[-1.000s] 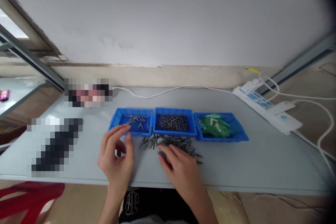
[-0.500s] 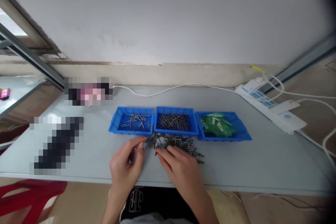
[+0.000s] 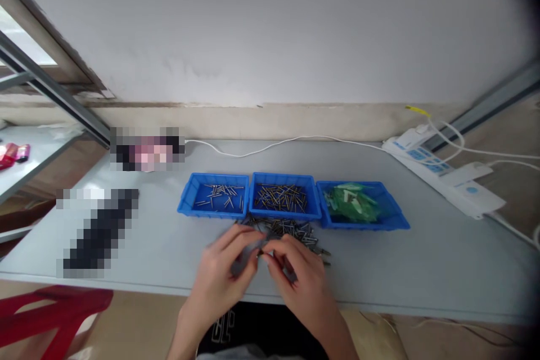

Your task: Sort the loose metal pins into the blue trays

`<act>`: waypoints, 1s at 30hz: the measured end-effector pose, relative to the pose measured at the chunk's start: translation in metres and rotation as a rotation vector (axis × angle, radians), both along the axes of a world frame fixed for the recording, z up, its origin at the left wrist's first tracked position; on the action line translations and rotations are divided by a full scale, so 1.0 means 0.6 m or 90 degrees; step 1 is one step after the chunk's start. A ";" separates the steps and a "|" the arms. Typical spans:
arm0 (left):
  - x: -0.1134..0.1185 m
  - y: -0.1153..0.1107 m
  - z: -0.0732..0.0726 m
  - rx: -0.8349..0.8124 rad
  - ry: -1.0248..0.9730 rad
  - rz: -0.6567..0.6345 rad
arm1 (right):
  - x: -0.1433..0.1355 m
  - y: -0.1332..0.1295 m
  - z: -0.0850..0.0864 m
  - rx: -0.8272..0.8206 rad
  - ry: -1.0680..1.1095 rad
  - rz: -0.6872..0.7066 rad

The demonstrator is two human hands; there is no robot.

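Observation:
My right hand (image 3: 297, 270) is closed, thumb and forefinger pinching a small dark metal pin (image 3: 260, 253). Only a short end of the pin shows, so its exact kind is unclear. My left hand (image 3: 228, 264) is beside it, slightly blurred, its thumb and fingers apart. The left thumb tip reaches the pin; I cannot tell whether it touches. Just beyond both hands lies a loose pile of metal pins (image 3: 297, 229), partly hidden by my fingers. Behind the pile, a middle blue bin (image 3: 286, 216) holds many dark and brassy pins, and a left blue bin (image 3: 213, 214) holds fewer silvery ones.
A right blue bin (image 3: 390, 219) contains green plastic bags or packets. At the back right lies a white power strip (image 3: 447, 177) with plugs and cables. A white cord (image 3: 253, 153) runs along the wall. Pixelated dark items are at left; a red stool (image 3: 50, 315) stands below the table.
My left hand has moved right, away from the pile, and come up against my right hand. The right hand has shifted slightly, still pinching the pin. The view has turned a little.

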State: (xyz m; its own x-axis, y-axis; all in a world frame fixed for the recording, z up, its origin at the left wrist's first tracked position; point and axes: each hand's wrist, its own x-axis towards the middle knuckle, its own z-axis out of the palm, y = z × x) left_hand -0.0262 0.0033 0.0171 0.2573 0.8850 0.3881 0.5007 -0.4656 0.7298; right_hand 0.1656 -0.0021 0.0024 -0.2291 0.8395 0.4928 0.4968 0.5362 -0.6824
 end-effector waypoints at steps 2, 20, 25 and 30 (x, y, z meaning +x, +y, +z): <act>0.014 0.001 0.002 -0.059 -0.044 -0.053 | 0.004 -0.002 0.001 -0.027 0.040 0.010; 0.017 -0.001 -0.022 -0.074 -0.151 0.002 | 0.007 -0.004 0.010 -0.108 0.100 -0.011; 0.018 -0.004 -0.019 -0.081 -0.155 0.003 | 0.007 -0.004 0.012 -0.113 0.093 -0.013; 0.020 -0.002 -0.016 -0.095 -0.161 0.008 | 0.005 -0.005 0.009 -0.101 0.102 -0.016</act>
State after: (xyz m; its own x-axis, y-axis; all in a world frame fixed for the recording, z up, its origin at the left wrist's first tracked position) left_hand -0.0141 0.0019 0.0073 0.1577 0.9395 0.3041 0.2997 -0.3390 0.8918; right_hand 0.1684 -0.0048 0.0081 -0.1364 0.9136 0.3831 0.3869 0.4051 -0.8284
